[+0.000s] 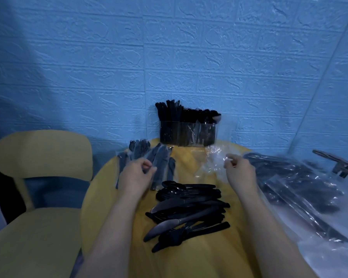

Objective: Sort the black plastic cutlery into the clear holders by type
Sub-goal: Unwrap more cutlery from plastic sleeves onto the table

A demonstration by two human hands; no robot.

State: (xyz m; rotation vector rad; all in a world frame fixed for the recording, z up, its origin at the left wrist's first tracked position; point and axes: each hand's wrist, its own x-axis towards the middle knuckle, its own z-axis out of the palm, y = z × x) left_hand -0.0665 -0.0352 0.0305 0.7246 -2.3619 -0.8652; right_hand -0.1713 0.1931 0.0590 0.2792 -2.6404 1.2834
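Black cutlery [186, 212] heaped loose mid-bench [113, 189], short of the clear holders [187, 134] at the wall. Left hand [136, 173] pinching a wrapped pack [158, 163]; right hand [239, 171] loosely curled against clear film [213, 157], grip uncertain. Next, probably: unwrap, then slot each piece by type.

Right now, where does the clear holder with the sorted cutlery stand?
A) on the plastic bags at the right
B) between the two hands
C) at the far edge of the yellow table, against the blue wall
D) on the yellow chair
C: the clear holder stands at the far edge of the yellow table, directly before the blue wall, beyond both hands.
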